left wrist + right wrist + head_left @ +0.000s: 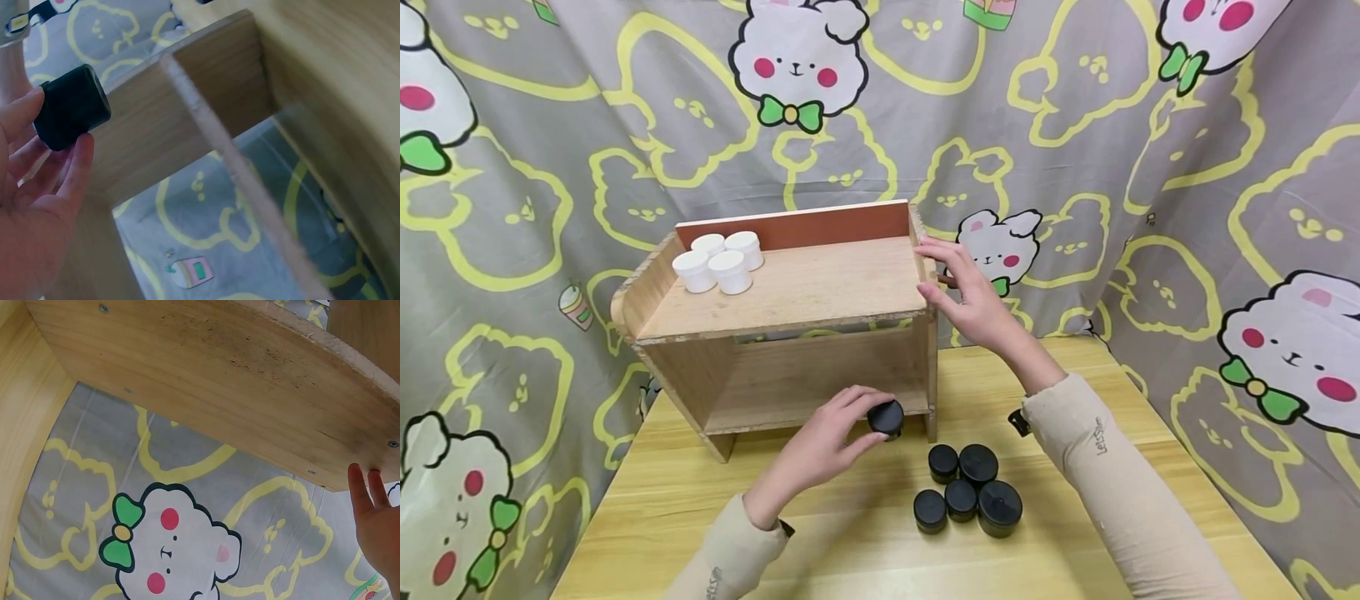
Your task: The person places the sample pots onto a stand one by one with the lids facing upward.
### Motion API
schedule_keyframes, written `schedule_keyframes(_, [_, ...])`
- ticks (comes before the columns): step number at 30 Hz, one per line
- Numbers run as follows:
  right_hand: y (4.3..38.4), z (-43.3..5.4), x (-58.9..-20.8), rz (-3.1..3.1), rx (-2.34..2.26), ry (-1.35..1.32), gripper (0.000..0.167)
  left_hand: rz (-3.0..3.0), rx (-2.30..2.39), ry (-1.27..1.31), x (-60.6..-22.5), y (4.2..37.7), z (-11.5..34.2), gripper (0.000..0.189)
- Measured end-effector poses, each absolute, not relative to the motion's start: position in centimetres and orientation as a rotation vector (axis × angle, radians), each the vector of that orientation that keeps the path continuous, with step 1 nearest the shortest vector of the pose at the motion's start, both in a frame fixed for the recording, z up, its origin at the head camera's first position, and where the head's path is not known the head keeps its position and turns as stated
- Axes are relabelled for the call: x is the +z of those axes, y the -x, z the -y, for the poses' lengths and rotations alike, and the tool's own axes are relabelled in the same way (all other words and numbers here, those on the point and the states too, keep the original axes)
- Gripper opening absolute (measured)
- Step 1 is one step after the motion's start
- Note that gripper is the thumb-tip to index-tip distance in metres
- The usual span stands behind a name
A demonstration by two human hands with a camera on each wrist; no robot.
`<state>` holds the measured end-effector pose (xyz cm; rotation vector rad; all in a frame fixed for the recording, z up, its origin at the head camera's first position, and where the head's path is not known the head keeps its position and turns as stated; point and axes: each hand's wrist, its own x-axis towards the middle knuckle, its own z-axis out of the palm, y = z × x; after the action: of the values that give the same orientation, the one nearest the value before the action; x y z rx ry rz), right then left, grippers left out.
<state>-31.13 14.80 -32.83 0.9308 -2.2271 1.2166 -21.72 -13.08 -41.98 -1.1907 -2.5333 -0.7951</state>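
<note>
My left hand (829,442) pinches a small black round jar (886,419) between thumb and fingers, in front of the wooden shelf's lower opening. In the left wrist view the black jar (72,107) shows from its side. My right hand (966,292) rests on the right end of the wooden shelf (805,287), its fingers extended. From the right wrist, two fingertips (355,472) touch the shelf's outer side panel (250,381). Several black jars (961,500) of two sizes stand grouped on the table, right of the left hand.
Several white jars (728,272) stand together at the left of the shelf's top board. The wooden table (842,533) carries the shelf and jars. A patterned curtain (880,108) hangs close behind and to the sides.
</note>
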Motion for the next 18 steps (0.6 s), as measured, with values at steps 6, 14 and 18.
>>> schedule_keyframes(6, [31.3,-14.8,-33.0,2.226,1.228,-0.938,0.051,2.457,-0.782,1.196,-40.2,21.7,13.6,0.049])
schedule_keyframes(14, [31.3,-14.8,-32.9,2.226,1.227,-0.934,0.050,2.370,-0.769,1.200,-36.9,21.8,14.3,0.049])
schedule_keyframes(18, [31.4,-14.8,-33.0,2.225,1.228,-0.934,0.050,2.318,-0.761,1.198,-35.1,21.9,14.7,0.051])
